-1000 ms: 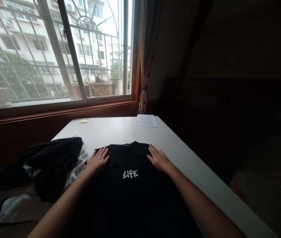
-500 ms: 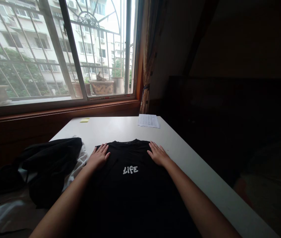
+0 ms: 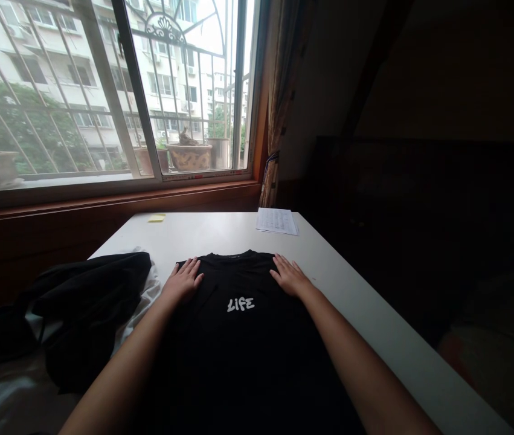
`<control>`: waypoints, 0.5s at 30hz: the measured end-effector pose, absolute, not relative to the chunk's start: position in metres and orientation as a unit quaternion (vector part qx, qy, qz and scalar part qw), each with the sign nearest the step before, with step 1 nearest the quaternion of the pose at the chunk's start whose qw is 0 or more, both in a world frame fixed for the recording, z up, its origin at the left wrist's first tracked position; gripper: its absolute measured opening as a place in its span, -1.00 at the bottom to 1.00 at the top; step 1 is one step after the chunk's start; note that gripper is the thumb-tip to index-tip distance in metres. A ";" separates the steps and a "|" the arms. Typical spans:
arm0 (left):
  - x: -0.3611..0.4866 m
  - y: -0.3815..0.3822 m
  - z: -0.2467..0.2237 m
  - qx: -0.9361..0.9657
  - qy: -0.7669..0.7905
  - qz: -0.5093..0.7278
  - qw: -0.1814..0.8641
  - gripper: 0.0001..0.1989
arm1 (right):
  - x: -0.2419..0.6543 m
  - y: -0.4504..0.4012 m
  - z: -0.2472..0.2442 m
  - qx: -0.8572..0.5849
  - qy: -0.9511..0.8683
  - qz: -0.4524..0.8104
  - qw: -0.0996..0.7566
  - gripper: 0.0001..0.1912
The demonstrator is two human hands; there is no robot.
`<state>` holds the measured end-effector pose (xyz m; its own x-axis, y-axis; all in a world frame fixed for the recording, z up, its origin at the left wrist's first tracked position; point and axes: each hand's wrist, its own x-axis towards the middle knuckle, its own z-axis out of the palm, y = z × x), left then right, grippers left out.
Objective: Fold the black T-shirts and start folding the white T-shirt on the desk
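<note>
A black shirt [image 3: 243,344] with white lettering on its chest lies spread on the white table [image 3: 202,232], its neckline toward the far edge. My left hand [image 3: 184,280] rests flat on the shirt's far left shoulder, fingers extended. On the far right shoulder lies my right hand [image 3: 289,276], palm down with the fingers stretched out. Neither hand holds anything. The near part of the shirt is very dark, and its lower edge cannot be made out.
Black and white clothes [image 3: 89,302] are heaped at the left, next to the shirt. Printed papers [image 3: 277,221] and a yellow note [image 3: 156,217] lie along the table's far edge. Beyond stand a window and a curtain [image 3: 275,145].
The view has shifted slightly. Both hands remain flat on the shirt's shoulders, and the shirt looks the same.
</note>
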<state>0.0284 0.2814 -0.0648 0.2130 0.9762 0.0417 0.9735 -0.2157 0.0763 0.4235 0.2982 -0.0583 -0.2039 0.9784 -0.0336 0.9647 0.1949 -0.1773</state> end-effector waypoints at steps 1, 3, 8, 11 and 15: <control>0.028 0.282 -0.065 0.778 0.627 0.040 0.017 -0.36 | 0.424 0.301 -0.059 -0.628 -0.773 0.080 0.042 -0.25; 0.028 0.284 -0.064 0.778 0.627 0.039 0.017 -0.36 | 0.424 0.305 -0.059 -0.626 -0.775 0.079 0.039 -0.25; 0.028 0.286 -0.061 0.779 0.626 0.034 0.019 -0.36 | 0.425 0.312 -0.064 -0.624 -0.777 0.067 0.036 -0.26; 0.028 0.286 -0.061 0.779 0.626 0.032 0.017 -0.35 | 0.425 0.313 -0.067 -0.626 -0.777 0.054 0.039 -0.26; 0.028 0.286 -0.063 0.778 0.628 0.032 0.011 -0.36 | 0.425 0.310 -0.069 -0.631 -0.773 0.030 0.050 -0.28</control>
<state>0.0283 0.2859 -0.0629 0.2103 0.9770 0.0357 0.9756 -0.2121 0.0573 0.4246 0.3098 -0.0688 -0.1981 0.9794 0.0393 0.9735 0.2012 -0.1090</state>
